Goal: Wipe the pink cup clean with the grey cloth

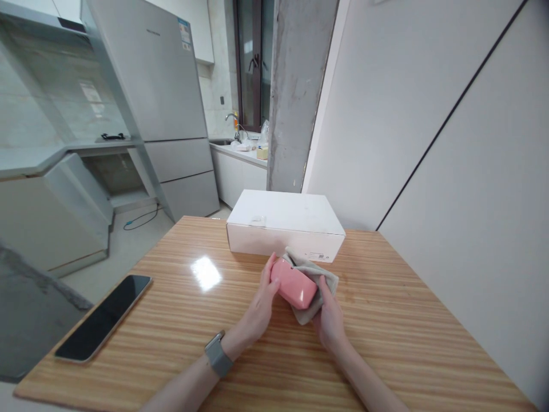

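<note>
A small pink rounded case [293, 284] lies partly inside a grey cloth pouch [318, 276] above the wooden table [398, 337]. My left hand [259, 309], with a grey watch on its wrist, grips the left end of the pink case with curled fingers. Under the pouch, my right hand [329, 319] holds the grey cloth and the case's right end. Both hands are close together, just in front of a white box.
A closed white cardboard box [285, 224] sits at the table's far edge. A dark phone [104, 316] lies face up near the left edge. A white wall runs along the right. Beyond the table stand a grey fridge [163, 97], a concrete pillar [295, 91] and a kitchen counter with a sink.
</note>
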The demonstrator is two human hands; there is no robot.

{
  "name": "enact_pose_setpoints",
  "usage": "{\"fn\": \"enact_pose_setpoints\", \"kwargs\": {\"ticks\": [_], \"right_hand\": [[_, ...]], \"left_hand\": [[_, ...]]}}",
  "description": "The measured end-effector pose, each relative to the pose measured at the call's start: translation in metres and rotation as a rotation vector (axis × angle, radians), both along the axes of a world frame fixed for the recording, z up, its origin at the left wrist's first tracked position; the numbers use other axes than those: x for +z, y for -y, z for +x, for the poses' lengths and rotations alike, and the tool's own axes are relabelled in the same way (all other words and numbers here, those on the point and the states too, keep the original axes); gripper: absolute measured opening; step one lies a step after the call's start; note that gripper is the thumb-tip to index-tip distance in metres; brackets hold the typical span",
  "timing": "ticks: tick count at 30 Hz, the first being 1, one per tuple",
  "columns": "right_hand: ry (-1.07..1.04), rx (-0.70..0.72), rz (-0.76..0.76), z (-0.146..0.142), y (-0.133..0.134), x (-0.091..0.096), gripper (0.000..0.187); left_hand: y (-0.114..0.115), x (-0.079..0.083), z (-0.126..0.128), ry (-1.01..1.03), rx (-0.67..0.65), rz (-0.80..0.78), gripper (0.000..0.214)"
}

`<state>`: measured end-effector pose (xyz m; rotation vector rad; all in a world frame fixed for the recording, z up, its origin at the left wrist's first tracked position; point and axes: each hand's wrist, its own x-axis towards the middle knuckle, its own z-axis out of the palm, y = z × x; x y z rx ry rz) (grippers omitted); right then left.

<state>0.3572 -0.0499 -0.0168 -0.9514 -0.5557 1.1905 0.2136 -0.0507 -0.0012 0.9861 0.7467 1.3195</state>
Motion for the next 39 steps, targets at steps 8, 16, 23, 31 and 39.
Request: {"fn": "enact_pose_setpoints", "kwargs": {"ticks": [8,16,23,31,39], "right_hand": [[-0.032,0.012,0.042,0.001,0.001,0.013,0.044],[-0.055,0.037,0.033,-0.001,0.003,0.010,0.043],[-0.079,0.075,0.013,-0.001,0.000,0.002,0.045],[-0.115,0.029,-0.017,0.001,0.000,0.009,0.041],[-0.163,0.091,-0.041,0.005,0.000,0.016,0.045]], "left_hand": [[-0.001,0.002,0.002,0.146,-0.111,-0.059,0.075],[0.003,0.008,-0.001,0.202,-0.233,-0.137,0.077],[-0.003,0.003,-0.001,0.033,-0.047,-0.030,0.089],[0.002,0.004,0.000,0.078,-0.184,-0.021,0.087],[-0.001,0.004,-0.003,0.114,-0.202,-0.080,0.067]]}}
